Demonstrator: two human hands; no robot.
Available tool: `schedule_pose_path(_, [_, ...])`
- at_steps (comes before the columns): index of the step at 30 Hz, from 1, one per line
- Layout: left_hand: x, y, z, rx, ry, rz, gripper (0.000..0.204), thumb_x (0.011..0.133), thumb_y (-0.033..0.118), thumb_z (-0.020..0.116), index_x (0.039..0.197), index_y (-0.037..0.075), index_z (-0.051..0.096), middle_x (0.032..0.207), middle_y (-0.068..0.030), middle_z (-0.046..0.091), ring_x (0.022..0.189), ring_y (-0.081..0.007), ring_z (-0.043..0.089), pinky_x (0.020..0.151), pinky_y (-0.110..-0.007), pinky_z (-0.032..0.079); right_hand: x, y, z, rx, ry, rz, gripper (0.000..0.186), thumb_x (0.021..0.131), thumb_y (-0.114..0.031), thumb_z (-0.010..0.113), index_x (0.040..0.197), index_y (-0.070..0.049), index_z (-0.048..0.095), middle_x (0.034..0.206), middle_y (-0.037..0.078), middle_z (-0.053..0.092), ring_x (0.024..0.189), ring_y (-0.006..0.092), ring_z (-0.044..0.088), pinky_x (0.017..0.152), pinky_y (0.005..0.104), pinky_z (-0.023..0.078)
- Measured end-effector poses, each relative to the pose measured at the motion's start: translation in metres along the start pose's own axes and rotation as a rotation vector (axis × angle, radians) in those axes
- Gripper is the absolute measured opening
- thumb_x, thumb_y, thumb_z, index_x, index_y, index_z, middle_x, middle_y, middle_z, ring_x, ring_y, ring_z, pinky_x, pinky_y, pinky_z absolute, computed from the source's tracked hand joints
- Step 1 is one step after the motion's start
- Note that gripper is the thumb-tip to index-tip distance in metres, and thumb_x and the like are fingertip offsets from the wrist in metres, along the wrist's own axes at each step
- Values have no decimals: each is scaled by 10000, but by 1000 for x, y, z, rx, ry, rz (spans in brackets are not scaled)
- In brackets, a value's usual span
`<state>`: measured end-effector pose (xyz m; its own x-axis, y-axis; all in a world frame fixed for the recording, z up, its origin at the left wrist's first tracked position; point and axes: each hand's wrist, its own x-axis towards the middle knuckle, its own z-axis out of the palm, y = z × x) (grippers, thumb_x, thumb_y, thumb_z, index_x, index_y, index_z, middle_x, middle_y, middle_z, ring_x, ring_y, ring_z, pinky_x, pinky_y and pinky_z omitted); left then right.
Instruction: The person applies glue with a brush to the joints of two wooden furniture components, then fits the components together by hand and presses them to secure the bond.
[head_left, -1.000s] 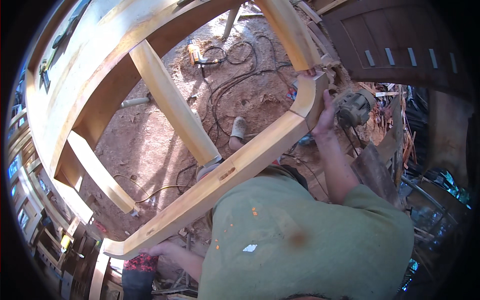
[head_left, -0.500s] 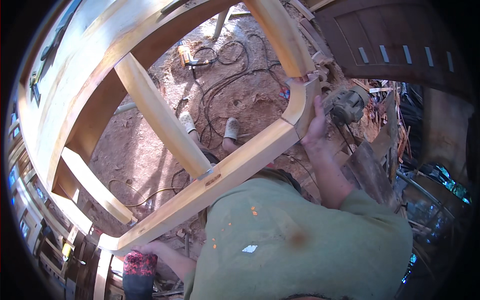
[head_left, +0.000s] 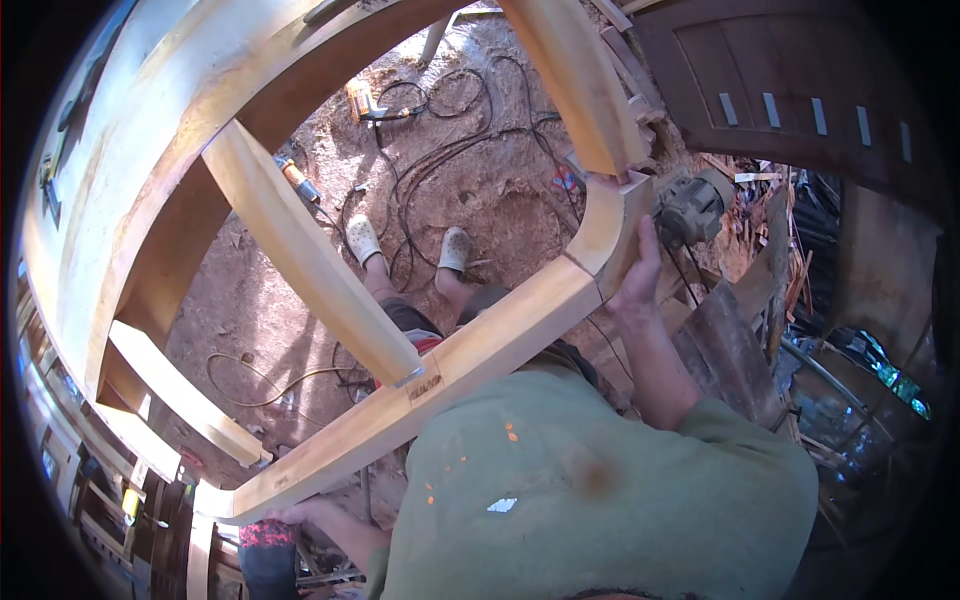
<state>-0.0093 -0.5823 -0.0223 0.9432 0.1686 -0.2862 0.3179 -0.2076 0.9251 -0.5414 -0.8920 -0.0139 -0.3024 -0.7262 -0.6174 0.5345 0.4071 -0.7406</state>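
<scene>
A long pale wooden rail (head_left: 510, 320) with curved end blocks lies slantwise across the space before my body. My right hand (head_left: 638, 282) grips its outer side near the upper right curved end. Below its lower left end, my left hand (head_left: 300, 512) supports the rail, its fingers partly hidden. A dark mortise is cut mid-rail, close beside the end of the middle slat (head_left: 310, 250). The right slat (head_left: 575, 80) meets or nearly meets the curved end. At the left, a shorter slat (head_left: 185, 395) ends just above the rail. All the slats run from a large curved wooden panel (head_left: 140, 120).
Orange power tools, one a drill-like tool (head_left: 362, 100), lie on the dirt floor among looped black cables (head_left: 460, 150). A grey motor (head_left: 692, 208) stands beside my right hand. Dark panelled wood (head_left: 760, 70) and scrap wood are at the right. A dark red-patterned piece (head_left: 266, 545) stands below my left hand.
The view has shifted slightly, and the rail's right end appears a little lower. A second orange tool now shows beside the middle slat. Both hands keep their hold on the rail.
</scene>
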Motion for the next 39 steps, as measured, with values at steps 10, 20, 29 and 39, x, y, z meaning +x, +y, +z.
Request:
schedule_pose_path(10, [2,-13,10,36,-45,-39,858,978,671,290,1561,45,227,1550,-240,336,1388,-437,396,1150,-551,351,4,6,-7,-12,-29,-22,608,1026,-497,467,1436,-51,417,1271,107,591,1159,235,606,999,392,499])
schedule_pose_path(20, [0,-22,11,51,-83,-72,857,979,670,282,1563,46,221,1552,-240,332,1391,-440,392,1153,-552,348,-5,-4,-4,-83,-32,-11,645,1010,-482,513,1467,-47,380,1322,108,563,1201,238,581,1020,394,482])
schedule_pose_path(29, [0,-22,1,59,-73,-70,856,980,669,275,1565,47,215,1554,-240,329,1393,-442,387,1154,-553,345,-11,-16,9,-138,-34,-1,637,1025,-458,484,1496,-52,348,1381,112,532,1250,239,555,1051,394,459])
schedule_pose_path(39, [5,-18,-7,57,-49,-66,855,982,668,267,1567,48,209,1556,-240,326,1395,-445,383,1156,-555,342,-3,-9,3,-228,102,-40,620,1012,-465,516,1447,-35,421,1331,102,577,1210,239,580,1043,388,461])
